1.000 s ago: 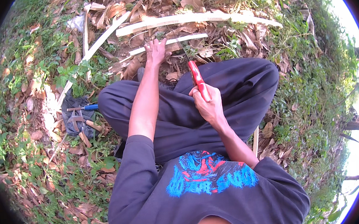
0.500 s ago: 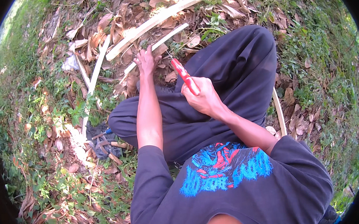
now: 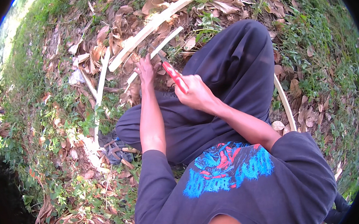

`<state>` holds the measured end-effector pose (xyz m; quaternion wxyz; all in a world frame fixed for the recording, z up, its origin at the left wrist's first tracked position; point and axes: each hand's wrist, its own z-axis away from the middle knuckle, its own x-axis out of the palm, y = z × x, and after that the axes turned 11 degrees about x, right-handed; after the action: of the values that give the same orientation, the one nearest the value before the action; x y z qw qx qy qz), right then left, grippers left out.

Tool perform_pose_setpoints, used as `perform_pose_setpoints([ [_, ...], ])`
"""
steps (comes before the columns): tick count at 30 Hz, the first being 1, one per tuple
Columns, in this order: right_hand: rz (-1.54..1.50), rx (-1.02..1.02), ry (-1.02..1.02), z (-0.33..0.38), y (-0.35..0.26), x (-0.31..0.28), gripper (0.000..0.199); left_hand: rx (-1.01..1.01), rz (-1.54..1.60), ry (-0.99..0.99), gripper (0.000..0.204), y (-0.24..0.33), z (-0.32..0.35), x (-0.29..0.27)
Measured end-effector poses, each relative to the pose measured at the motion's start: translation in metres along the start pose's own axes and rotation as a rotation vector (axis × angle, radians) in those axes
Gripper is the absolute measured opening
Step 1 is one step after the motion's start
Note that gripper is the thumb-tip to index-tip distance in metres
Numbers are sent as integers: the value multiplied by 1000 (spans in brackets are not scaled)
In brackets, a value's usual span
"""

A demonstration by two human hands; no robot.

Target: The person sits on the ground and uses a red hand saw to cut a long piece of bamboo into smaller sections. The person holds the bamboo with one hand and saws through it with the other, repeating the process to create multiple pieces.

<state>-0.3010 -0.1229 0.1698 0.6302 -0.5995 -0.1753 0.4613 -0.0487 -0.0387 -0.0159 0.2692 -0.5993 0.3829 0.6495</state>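
Note:
My left hand (image 3: pixel 146 71) reaches forward and lies over a thin pale wooden slat (image 3: pixel 167 42), holding it down near the ground. The fingers hide the slat's middle, and its near end (image 3: pixel 132 78) shows beside my wrist. In my closed right hand (image 3: pixel 195 93) is a red-handled saw (image 3: pixel 174 76). Its narrow grey blade (image 3: pixel 156 52) points away from me and meets the slat just right of my left fingers. The blade's teeth are too small to make out.
A longer, thicker wooden strip (image 3: pixel 156 23) lies just beyond on dry leaves. More slats (image 3: pixel 102 78) lie at the left, and another (image 3: pixel 285 100) at the right. Beside my left knee rests a dark bag (image 3: pixel 115 153) with wooden-handled tools. My crossed legs (image 3: pixel 230 67) fill the middle.
The saw and my right hand have moved left and slightly forward, bringing the blade across the slat. My left hand stays at the slat. The view has shifted a little.

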Motion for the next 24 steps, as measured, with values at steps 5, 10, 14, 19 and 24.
perform_pose_setpoints([
  [5, -1, -106, 50, -29, 11, 6, 18, 41, 3, 11, 75, -4, 2, 4],
  [10, -69, 52, -91, 16, 8, -10, 15, 32, -3, 26, 74, -2, 4, 0],
  [14, -41, -31, 48, -24, 15, -3, 15, 38, 0, 22, 74, -2, 2, 1],
  [19, 47, -109, 30, -9, 20, -1, 15, 51, 15, 27, 76, -6, 0, 5],
  [24, -34, -4, -62, 14, 4, -14, 14, 54, 25, 68, 75, -10, 6, 12],
])
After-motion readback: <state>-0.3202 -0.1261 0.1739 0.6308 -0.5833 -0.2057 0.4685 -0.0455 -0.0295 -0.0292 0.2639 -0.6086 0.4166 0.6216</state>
